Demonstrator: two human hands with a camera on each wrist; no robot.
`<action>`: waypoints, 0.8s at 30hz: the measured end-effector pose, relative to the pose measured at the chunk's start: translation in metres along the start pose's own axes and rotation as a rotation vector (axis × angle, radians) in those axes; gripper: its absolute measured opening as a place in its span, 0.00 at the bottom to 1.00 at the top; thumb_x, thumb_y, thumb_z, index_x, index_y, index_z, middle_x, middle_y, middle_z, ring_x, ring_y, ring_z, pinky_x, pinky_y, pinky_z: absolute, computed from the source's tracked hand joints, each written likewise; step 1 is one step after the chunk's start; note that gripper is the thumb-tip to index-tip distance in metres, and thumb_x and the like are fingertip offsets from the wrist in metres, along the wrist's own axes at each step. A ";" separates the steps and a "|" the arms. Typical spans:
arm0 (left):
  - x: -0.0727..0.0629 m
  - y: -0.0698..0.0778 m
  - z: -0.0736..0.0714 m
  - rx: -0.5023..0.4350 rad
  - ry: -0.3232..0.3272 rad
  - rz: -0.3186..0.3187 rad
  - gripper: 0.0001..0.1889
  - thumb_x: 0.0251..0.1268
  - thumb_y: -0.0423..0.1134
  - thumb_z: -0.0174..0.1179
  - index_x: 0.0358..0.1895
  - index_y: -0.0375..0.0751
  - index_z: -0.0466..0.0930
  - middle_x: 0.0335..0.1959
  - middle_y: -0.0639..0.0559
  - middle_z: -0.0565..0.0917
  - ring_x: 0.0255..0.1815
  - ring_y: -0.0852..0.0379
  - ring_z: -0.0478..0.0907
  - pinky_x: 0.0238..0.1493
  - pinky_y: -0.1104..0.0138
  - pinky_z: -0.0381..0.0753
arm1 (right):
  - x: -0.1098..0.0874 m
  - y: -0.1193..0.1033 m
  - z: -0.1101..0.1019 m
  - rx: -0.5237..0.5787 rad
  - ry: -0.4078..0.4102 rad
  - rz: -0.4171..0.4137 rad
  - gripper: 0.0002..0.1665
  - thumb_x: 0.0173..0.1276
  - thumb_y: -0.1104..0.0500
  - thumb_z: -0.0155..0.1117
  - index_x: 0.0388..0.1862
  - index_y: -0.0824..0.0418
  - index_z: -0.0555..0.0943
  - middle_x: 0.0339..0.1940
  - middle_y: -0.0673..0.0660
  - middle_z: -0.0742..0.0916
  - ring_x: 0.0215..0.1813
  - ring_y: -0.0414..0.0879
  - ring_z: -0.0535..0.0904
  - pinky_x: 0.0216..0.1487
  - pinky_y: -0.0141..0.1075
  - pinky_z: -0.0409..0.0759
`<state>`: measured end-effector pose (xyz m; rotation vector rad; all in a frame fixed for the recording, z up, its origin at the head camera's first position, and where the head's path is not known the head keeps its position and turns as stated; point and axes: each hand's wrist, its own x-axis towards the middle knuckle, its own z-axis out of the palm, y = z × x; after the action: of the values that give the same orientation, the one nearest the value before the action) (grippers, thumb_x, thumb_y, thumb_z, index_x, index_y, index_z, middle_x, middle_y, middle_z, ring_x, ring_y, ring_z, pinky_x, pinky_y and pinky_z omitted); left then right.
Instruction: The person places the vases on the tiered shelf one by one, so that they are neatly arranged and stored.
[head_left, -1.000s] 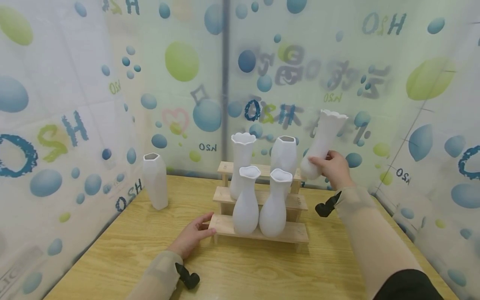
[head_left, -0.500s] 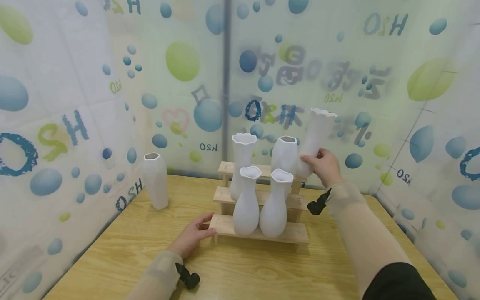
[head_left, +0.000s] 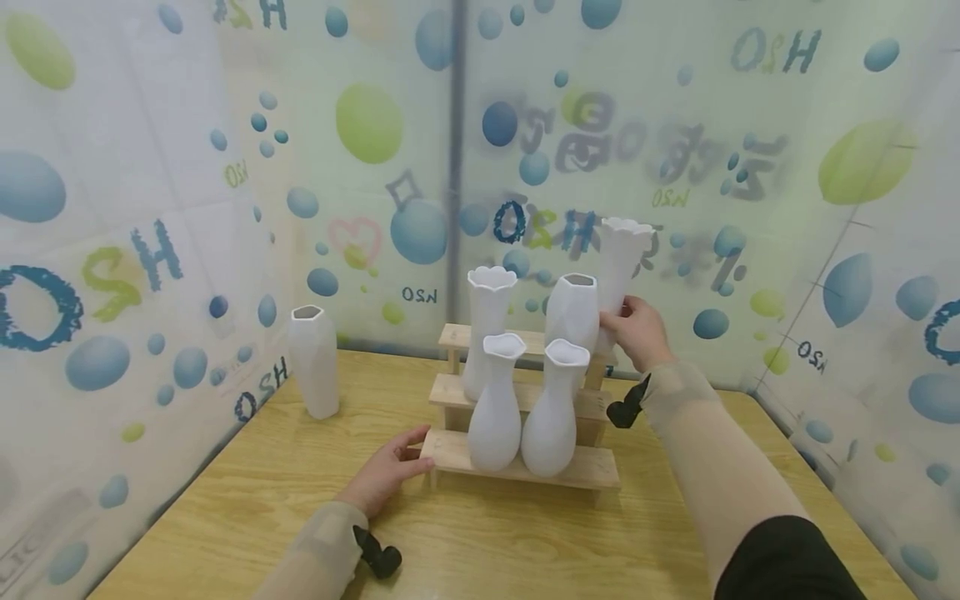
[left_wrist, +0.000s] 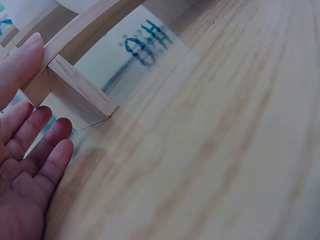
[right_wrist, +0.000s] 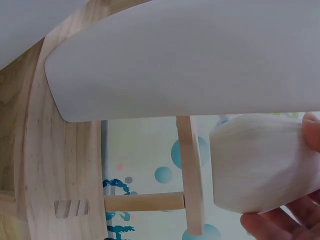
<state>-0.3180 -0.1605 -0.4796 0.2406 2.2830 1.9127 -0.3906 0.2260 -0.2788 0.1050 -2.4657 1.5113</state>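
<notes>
My right hand [head_left: 637, 332] grips a white vase with a scalloped rim [head_left: 622, 262] by its lower body, at the right end of the top tier. In the right wrist view, the base of this scalloped vase [right_wrist: 260, 165] shows a small gap from the top board [right_wrist: 191, 175]. A faceted white vase [head_left: 572, 308] stands just left of it and hides part of it. My left hand [head_left: 386, 473] holds the left end of the lowest board of a three-tier wooden stand [head_left: 592, 468]. Its thumb lies over the edge and the fingers are below, as the left wrist view shows.
Two bulbous white vases [head_left: 495, 417] stand on the lowest tier. Behind them on the middle tier are another scalloped vase [head_left: 490, 308] and the faceted one. A second faceted vase [head_left: 315, 367] stands on the wooden table [head_left: 465, 550] at the left. Patterned curtains [head_left: 367, 50] enclose the table.
My right hand has moved left and slightly away with the scalloped vase, which now stands closer to upright behind the faceted vase. The left hand has kept its place on the stand.
</notes>
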 end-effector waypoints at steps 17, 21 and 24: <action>-0.001 0.000 0.001 -0.001 0.000 0.002 0.36 0.60 0.48 0.67 0.71 0.49 0.64 0.70 0.46 0.65 0.63 0.45 0.68 0.63 0.42 0.62 | 0.011 0.000 0.015 -0.058 0.024 -0.012 0.35 0.69 0.56 0.57 0.70 0.70 0.62 0.64 0.70 0.73 0.63 0.63 0.69 0.62 0.55 0.69; 0.000 0.000 0.001 -0.008 -0.002 -0.001 0.36 0.59 0.47 0.67 0.71 0.49 0.64 0.70 0.46 0.65 0.63 0.45 0.68 0.63 0.42 0.61 | 0.012 0.001 0.017 -0.069 0.018 -0.012 0.34 0.70 0.56 0.56 0.71 0.70 0.62 0.65 0.70 0.73 0.64 0.63 0.69 0.62 0.55 0.69; 0.000 0.000 0.001 -0.004 0.000 -0.003 0.36 0.59 0.47 0.68 0.71 0.49 0.64 0.70 0.46 0.65 0.63 0.45 0.68 0.63 0.42 0.61 | 0.012 0.001 0.018 -0.076 0.008 -0.017 0.34 0.71 0.56 0.55 0.71 0.69 0.61 0.65 0.70 0.72 0.64 0.63 0.69 0.62 0.55 0.69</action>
<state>-0.3178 -0.1597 -0.4800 0.2368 2.2782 1.9161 -0.4058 0.2112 -0.2844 0.1052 -2.5061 1.4068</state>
